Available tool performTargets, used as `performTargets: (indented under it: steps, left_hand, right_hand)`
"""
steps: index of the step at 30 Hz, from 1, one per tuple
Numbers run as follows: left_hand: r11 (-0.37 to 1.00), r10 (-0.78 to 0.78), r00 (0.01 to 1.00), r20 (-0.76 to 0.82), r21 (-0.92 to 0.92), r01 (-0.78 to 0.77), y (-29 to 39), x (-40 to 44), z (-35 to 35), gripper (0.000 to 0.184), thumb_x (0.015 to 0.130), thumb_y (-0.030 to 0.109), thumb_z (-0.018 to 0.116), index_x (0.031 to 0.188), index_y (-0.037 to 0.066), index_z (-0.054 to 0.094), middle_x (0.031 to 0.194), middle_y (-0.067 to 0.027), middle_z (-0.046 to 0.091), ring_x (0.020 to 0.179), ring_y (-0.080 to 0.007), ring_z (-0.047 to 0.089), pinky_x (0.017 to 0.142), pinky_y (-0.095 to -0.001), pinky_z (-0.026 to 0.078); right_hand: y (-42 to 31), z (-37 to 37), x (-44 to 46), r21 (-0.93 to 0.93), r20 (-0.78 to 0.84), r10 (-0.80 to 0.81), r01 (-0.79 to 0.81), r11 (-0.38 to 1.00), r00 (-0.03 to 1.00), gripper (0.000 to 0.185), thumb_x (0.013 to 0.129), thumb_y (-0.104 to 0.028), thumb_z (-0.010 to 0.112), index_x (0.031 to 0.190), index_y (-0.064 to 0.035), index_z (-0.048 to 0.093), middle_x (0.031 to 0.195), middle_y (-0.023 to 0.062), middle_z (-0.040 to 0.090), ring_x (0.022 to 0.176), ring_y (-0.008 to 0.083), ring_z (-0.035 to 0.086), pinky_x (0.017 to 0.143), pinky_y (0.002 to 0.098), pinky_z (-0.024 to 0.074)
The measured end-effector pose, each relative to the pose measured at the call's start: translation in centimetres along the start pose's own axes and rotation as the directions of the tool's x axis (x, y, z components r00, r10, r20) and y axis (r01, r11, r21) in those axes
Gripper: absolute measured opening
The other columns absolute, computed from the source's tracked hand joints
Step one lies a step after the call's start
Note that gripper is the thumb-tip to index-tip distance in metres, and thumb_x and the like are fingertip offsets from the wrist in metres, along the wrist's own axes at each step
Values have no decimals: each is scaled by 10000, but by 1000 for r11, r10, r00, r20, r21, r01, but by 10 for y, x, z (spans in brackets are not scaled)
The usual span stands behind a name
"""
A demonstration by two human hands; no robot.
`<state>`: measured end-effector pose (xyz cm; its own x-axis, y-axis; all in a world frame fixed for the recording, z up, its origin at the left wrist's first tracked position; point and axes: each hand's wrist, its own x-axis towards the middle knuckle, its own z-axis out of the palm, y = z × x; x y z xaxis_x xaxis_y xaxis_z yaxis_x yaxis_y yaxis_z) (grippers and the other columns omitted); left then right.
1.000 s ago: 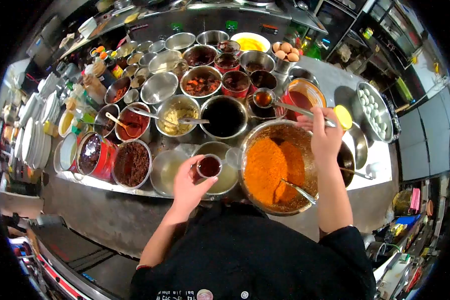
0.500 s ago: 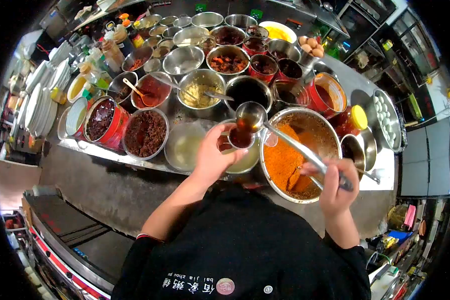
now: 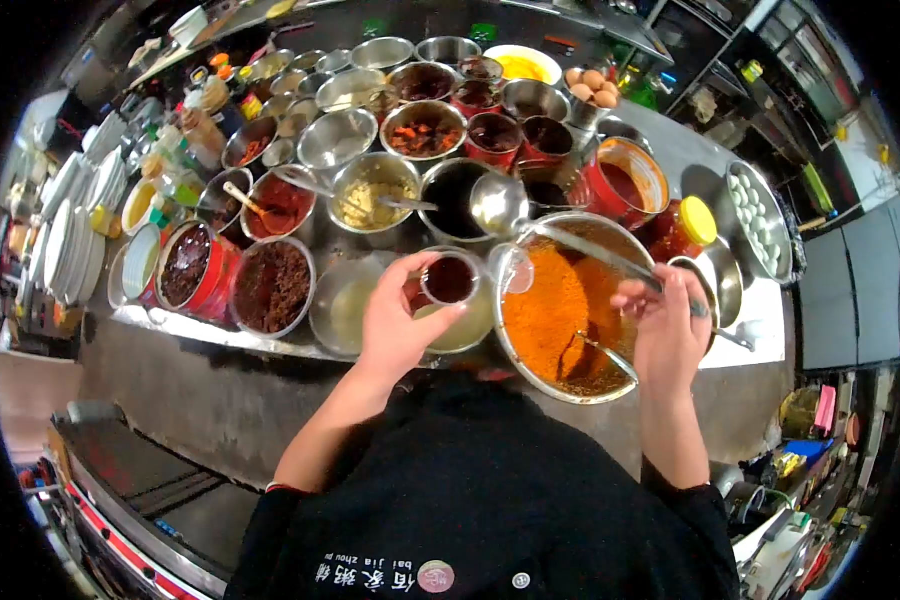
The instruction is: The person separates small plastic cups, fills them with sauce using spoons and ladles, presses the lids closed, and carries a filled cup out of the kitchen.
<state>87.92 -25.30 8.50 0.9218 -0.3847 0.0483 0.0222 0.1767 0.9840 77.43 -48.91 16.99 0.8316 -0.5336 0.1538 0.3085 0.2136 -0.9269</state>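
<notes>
My left hand (image 3: 395, 315) is closed round a small clear plastic cup (image 3: 448, 282) with dark liquid in it. Beside the cup hangs a round clear flap (image 3: 516, 270) that looks like its lid. In my right hand (image 3: 668, 325) is the handle of a metal ladle (image 3: 499, 205). The ladle's bowl is at the right rim of a steel bowl of dark liquid (image 3: 453, 198). Below the handle stands a large steel basin (image 3: 511, 345) of orange-red chilli-like seasoning, with a spoon (image 3: 607, 357) in it.
Crowding the steel table are bowls and red tins. Tubs with cloudy liquid (image 3: 345, 305) and dark chunky paste (image 3: 272, 283) sit near the front edge. To the right are a yellow-lidded jar (image 3: 697, 220) and a tray of white balls (image 3: 757, 225). Plates (image 3: 65, 245) stack at left.
The ladle has moved up and away from the cup to the dark-liquid bowl, and its bowl no longer tips over the cup. The view has shifted slightly.
</notes>
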Motion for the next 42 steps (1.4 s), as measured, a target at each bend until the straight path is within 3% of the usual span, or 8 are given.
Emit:
performTargets:
  steps: [9, 13, 22, 26, 28, 35, 37, 42]
  left_hand:
    - [998, -43, 999, -9, 36, 43, 17, -16, 24, 594, 686, -96, 670, 1219, -36, 413, 1167, -124, 530, 1073, -190, 536, 950, -316, 424]
    - [996, -79, 996, -36, 41, 81, 20, -25, 36, 612, 686, -114, 650, 1230, -31, 380, 1156, -122, 510, 1072, -192, 526, 941, -317, 423]
    - [995, -65, 988, -138, 66, 74, 15, -48, 55, 606, 660, -112, 683, 1189, -20, 402, 1139, -110, 515, 1077, -184, 517, 942, -318, 416]
    - [994, -45, 989, -139, 91, 58, 18, -52, 55, 611, 658, -112, 689, 1190, -17, 403, 1143, -111, 516, 1080, -184, 518, 938, -319, 420]
    - [997, -31, 991, -133, 68, 40, 17, -55, 56, 615, 658, -110, 691, 1193, -18, 403, 1152, -115, 514, 1085, -187, 517, 943, -320, 419]
    - [998, 55, 998, 8, 15, -55, 24, -70, 48, 606, 649, -111, 699, 1177, -25, 414, 1194, -140, 512, 1106, -204, 517, 967, -332, 414]
    - [998, 60, 997, 40, 20, -61, 27, -78, 43, 602, 648, -110, 702, 1172, -28, 417, 1188, -140, 517, 1098, -207, 525, 961, -329, 420]
    - [993, 62, 991, 123, 91, -73, 34, -103, 27, 568, 669, -33, 739, 1163, 2, 463, 1142, -86, 531, 1040, -160, 550, 885, -288, 463]
  right_hand:
    - [45, -36, 74, -662, 156, -159, 222, 716, 975, 145, 901, -38, 526, 1030, 4, 576, 840, 112, 651, 760, 170, 653, 676, 255, 505]
    - [70, -44, 103, -721, 328, -144, 346, 601, 934, 146, 886, -73, 550, 1006, -1, 592, 801, 169, 643, 710, 193, 661, 619, 279, 500]
    - [104, -41, 143, -753, 255, 80, 146, 642, 963, 197, 866, -167, 601, 958, 8, 588, 679, 153, 632, 618, 217, 657, 555, 295, 487]
    - [68, -37, 119, -849, 286, -178, 335, 409, 942, 218, 838, -170, 632, 973, -4, 591, 702, 123, 639, 600, 213, 627, 557, 295, 477]
    - [47, -31, 87, -793, 259, -294, 377, 479, 920, 216, 836, -162, 629, 986, -11, 593, 717, 105, 642, 603, 197, 610, 553, 277, 467]
    - [40, -17, -24, -380, 302, 454, -331, 864, 838, 376, 939, -285, 455, 1104, 32, 573, 1003, 84, 609, 715, 128, 549, 679, 237, 433]
    - [35, 0, -44, -34, 324, 280, -284, 958, 904, 448, 957, -322, 389, 1144, 57, 538, 1054, 111, 589, 756, 155, 552, 715, 266, 434]
    - [24, 28, -77, -252, 607, -159, 378, 891, 778, 391, 913, -274, 477, 1163, 17, 558, 1163, 194, 519, 1036, 278, 526, 874, 344, 420]
